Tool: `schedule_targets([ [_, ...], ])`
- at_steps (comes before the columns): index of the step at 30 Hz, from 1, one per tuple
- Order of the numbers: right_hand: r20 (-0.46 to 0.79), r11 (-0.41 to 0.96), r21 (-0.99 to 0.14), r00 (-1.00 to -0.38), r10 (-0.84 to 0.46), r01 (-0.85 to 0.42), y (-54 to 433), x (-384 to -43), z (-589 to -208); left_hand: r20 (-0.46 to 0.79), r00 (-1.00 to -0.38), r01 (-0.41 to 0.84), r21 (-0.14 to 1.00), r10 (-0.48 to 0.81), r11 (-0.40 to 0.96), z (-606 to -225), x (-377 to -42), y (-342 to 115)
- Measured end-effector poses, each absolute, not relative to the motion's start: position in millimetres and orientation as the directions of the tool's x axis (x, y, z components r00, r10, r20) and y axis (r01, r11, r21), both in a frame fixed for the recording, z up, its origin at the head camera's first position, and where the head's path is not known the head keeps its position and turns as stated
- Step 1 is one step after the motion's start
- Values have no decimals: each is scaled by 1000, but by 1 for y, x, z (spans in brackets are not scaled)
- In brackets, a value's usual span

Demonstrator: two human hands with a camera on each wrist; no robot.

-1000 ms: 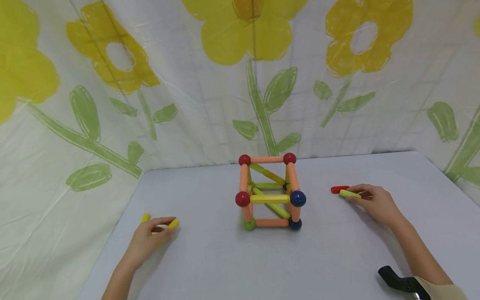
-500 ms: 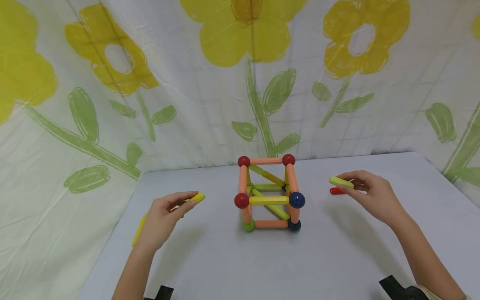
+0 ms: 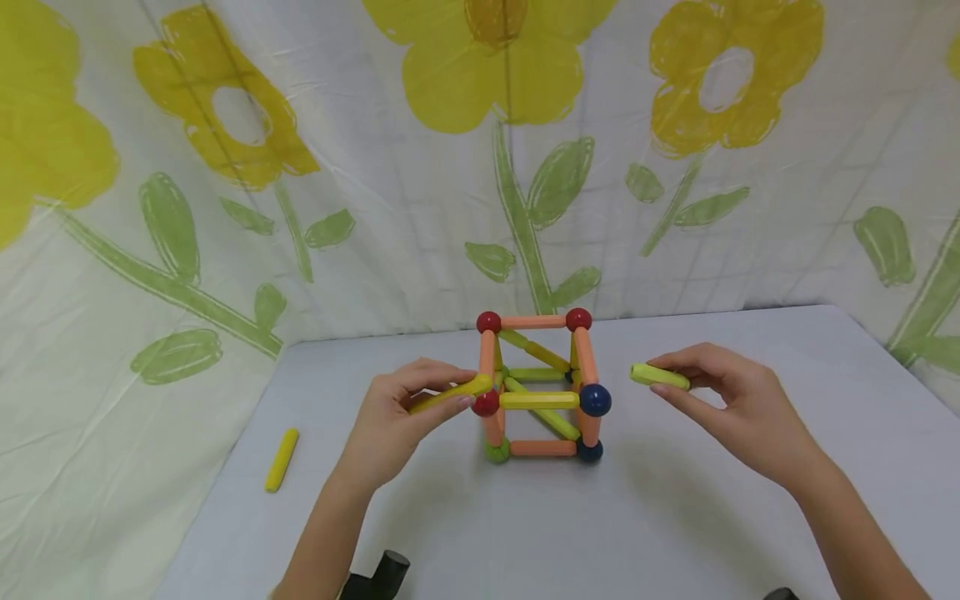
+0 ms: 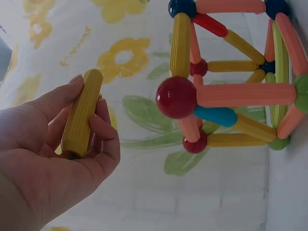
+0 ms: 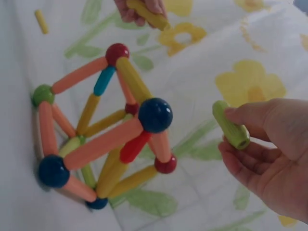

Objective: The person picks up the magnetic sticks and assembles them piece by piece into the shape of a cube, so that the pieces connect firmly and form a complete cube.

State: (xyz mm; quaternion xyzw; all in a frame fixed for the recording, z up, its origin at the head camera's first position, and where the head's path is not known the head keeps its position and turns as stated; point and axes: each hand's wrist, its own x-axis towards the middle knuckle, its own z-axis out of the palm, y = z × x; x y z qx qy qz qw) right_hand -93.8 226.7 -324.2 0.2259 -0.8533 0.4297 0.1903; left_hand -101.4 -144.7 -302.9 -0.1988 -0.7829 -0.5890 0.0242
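Note:
My left hand (image 3: 397, 417) pinches a long yellow magnetic rod (image 4: 83, 115) between thumb and fingers. In the head view its tip overlaps the front left red ball (image 3: 486, 403) of a cube frame; the left wrist view shows a gap between them. My right hand (image 3: 738, 408) pinches a shorter lime-green magnetic rod (image 5: 231, 125), held off to the right of the frame. The cube frame (image 3: 543, 448) stands upright on the table, built of orange, yellow and green rods joined by red, blue and green balls. Diagonal rods with red (image 5: 135, 147) and blue (image 4: 216, 116) pieces cross its sides.
Another yellow rod (image 3: 281, 460) lies on the left part of the white table (image 3: 600, 533). Behind the table hangs a white sheet (image 3: 405, 217) printed with yellow flowers. Black wrist camera mounts (image 3: 375, 575) show at the bottom edge.
My left hand has lifted its yellow rod and moved right to the frame. My right hand has raised the lime-green rod and come slightly left. The red rod on the table is now out of sight.

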Motion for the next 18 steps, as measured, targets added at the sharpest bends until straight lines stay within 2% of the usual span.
schedule_targets([
  [6,562,479,-610,-771,-300,-631,210,-82,-320,276,-891,348,925,360,151,-306,-92,-126],
  [11,561,422,-604,-736,-379,-677,198,-76,-319,248,-884,334,929,397,162,-309,-86,-116],
  [18,558,338,-614,-695,-454,-714,186,-71,-321,263,-847,381,906,462,182,-315,-83,-106],
])
